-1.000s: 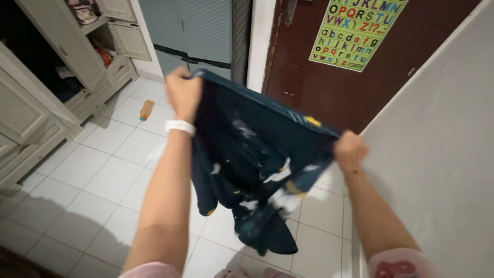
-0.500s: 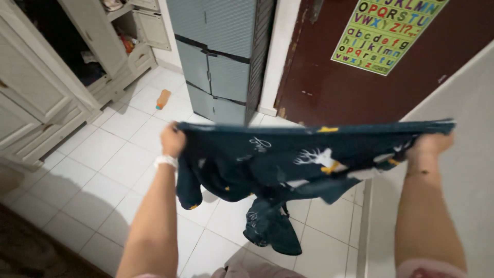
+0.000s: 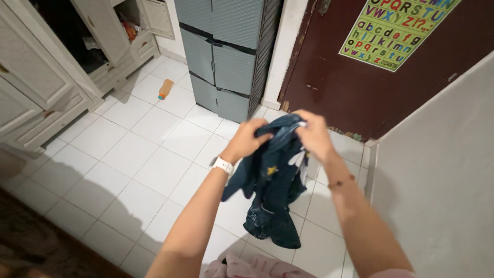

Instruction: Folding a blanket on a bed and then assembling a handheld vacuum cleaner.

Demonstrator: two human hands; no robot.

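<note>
- At the far left stands a cream wardrobe [image 3: 41, 87] with its doors open; some things lie on its shelves, but they are too small to tell.
- A small orange bottle [image 3: 165, 89] lies on the white tiled floor [image 3: 128, 170], near the wardrobe and just before a grey plastic cabinet [image 3: 226, 56].
- The left hand [image 3: 248, 140] wears a white band on the wrist, and its grip is clenched on the top of a dark blue garment [image 3: 272, 180].
- The garment is bunched between the two hands, above the floor, and its lower part hangs down loose; it has small white and yellow prints.
- The right hand [image 3: 311, 135] is close beside the left one, its grip also clenched on the top edge of the garment.
- Behind stands a dark brown door [image 3: 329, 77] with a colourful letter poster [image 3: 396, 28]; a pale wall [image 3: 437, 170] fills the right.
- A pink cloth [image 3: 252, 267] shows at the bottom edge.
</note>
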